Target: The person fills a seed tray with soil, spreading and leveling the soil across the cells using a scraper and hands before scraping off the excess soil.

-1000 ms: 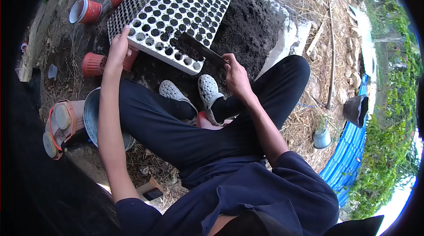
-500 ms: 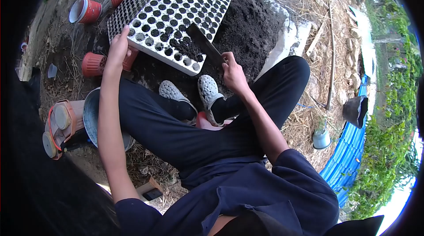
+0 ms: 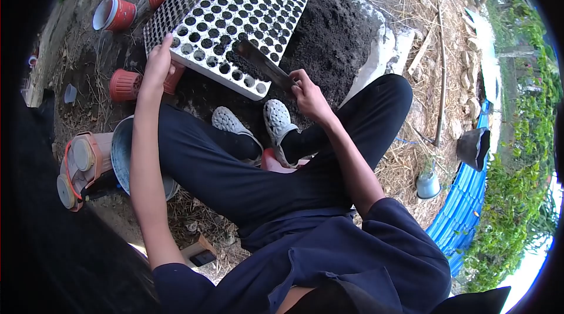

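Observation:
My left hand [image 3: 158, 66] grips the near left corner of a white foam seedling tray [image 3: 212, 77], thumb on the top edge. Many of its round cells hold dark soil, and loose soil lies over the near cells. In my right hand [image 3: 310, 96] is a flat dark blade [image 3: 267, 66], held by its near end. Its far end rests on or just over the tray's near part, against the loose soil; whether it touches the surface I cannot tell. The fingers hide the blade's held end.
A second seedling tray [image 3: 181, 4] lies under or beside the first, on the left. Dark soil [image 3: 332, 38] is heaped at the right on a white sheet [image 3: 385, 49]. Red pots [image 3: 124, 85] stand at the left and back. A bucket [image 3: 121, 152] sits by my left knee.
The far end of the blade has moved left across the tray, and the blade has tilted. My left hand holds the same corner as before.

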`<action>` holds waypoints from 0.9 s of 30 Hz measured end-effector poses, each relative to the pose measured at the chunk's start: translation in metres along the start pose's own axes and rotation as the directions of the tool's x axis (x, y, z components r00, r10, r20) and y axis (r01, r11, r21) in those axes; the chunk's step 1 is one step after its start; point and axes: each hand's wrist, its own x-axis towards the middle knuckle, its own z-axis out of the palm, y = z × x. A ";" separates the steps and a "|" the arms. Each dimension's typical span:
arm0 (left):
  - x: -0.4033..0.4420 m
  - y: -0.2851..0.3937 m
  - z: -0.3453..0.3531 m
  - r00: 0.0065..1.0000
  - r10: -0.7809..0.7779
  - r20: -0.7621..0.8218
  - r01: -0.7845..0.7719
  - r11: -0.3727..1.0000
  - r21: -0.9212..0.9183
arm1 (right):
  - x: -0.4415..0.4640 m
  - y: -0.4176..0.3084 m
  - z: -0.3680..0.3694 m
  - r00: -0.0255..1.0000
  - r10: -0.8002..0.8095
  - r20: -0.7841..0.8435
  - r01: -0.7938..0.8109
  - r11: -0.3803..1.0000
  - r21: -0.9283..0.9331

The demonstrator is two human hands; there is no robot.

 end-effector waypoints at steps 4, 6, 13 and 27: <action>-0.008 0.007 0.005 1.000 0.002 0.016 -0.001 0.999 -0.051 | 0.000 -0.005 -0.004 0.993 0.023 -0.116 -0.024 1.000 -0.014; -0.008 0.006 0.003 1.000 -0.001 -0.007 0.001 1.000 -0.017 | 0.003 -0.004 -0.006 0.994 0.023 -0.109 -0.026 0.999 -0.021; -0.005 0.002 0.000 0.999 0.018 0.048 -0.015 0.999 -0.045 | 0.008 -0.007 -0.002 0.998 0.003 -0.067 0.006 0.991 0.132; -0.008 0.007 0.003 1.000 -0.005 -0.012 0.004 1.000 -0.022 | 0.035 -0.076 0.030 0.998 -0.041 -0.037 0.044 0.994 0.103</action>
